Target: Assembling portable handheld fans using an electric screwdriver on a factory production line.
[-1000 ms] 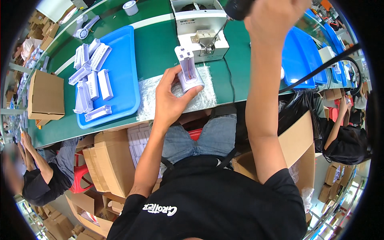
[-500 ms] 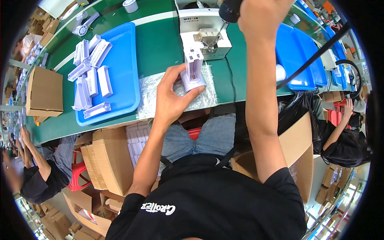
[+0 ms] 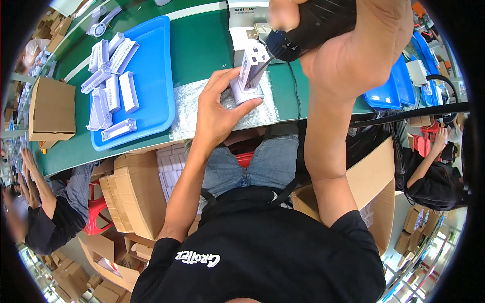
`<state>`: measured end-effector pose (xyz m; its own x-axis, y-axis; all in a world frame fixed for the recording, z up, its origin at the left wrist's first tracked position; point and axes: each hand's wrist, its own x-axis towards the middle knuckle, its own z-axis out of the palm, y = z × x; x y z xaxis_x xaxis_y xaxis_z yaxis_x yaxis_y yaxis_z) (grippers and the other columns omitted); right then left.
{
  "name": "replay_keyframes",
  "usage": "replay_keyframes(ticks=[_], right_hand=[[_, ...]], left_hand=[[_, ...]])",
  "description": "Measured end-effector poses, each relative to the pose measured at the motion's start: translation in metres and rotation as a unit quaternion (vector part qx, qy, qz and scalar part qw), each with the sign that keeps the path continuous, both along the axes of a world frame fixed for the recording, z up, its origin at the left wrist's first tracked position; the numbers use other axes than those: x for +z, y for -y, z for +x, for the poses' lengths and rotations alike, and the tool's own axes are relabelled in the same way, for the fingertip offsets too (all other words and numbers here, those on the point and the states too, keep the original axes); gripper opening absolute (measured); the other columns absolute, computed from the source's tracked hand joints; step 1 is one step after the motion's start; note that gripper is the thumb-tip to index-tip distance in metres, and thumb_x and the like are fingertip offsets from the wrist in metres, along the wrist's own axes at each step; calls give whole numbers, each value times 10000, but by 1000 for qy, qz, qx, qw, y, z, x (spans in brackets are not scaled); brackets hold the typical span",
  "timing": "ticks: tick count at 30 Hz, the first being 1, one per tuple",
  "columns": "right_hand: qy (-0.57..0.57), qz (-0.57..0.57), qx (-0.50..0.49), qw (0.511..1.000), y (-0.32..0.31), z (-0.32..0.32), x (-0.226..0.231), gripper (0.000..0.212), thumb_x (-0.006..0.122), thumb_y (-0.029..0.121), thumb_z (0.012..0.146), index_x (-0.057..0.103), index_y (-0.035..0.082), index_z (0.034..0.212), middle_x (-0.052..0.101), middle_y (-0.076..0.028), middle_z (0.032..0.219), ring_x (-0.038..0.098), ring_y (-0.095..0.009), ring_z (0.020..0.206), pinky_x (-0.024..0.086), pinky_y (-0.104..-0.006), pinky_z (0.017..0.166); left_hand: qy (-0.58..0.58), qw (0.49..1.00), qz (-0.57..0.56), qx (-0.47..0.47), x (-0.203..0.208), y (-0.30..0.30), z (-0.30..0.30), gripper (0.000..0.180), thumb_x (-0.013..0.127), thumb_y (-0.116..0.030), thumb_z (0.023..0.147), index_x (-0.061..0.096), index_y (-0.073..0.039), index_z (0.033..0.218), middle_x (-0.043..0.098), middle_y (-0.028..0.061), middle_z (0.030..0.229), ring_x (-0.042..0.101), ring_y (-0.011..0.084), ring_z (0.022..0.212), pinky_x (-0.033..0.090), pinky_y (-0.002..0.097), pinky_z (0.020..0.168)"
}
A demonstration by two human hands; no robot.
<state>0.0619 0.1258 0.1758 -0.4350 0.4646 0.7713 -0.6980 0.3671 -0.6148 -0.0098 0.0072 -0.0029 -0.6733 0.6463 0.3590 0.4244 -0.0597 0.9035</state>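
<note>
My left hand grips the base of a white plastic housing, thumb and fingers on opposite sides. The housing stands upright on a sheet of bubble wrap. In my right hand is a black electric screwdriver, tilted, its thin bit slanting down to the left into the open side of the housing. I cannot make out where the tip ends. Directly behind the housing is a pale metal screw feeder, partly hidden by the screwdriver.
A blue tray on the left holds several white plastic housings. Beside it stands a cardboard box. More blue trays lie on the right. The screwdriver's black cable runs off rightward. Other people sit at both sides.
My right hand has brought the screwdriver from above the screw feeder down and nearer, its bit now inside the housing. My left hand still holds the housing, which is tilted slightly differently.
</note>
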Motion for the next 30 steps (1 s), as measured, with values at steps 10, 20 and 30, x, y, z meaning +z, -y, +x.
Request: replay_keyframes(ticks=[10,20,30], right_hand=[[-13,-26,5,1000,-2,-7,-9,537,563,363,1123,462,-72,1420,634,-154,818,593,-144,538,499,-253,467],[-35,53,67,996,-18,-19,-12,603,557,405,1118,432,-83,1449,651,-148,823,612,-143,551,509,-257,462],[-25,29,63,997,-19,-14,-16,613,550,414,1118,426,-86,1451,653,-144,820,618,-143,555,513,-257,461]], left_hand=[[-3,1000,-17,6,1,2,-1,649,962,-123,729,704,6,1310,688,140,1263,686,262,1152,532,360,1003],[-17,1000,-23,5,1,0,-1,645,962,-128,731,705,-1,1309,693,136,1270,691,268,1150,537,368,1000],[-20,1000,-18,3,2,0,-1,638,957,-119,734,709,-7,1310,693,140,1267,690,263,1147,538,364,999]])
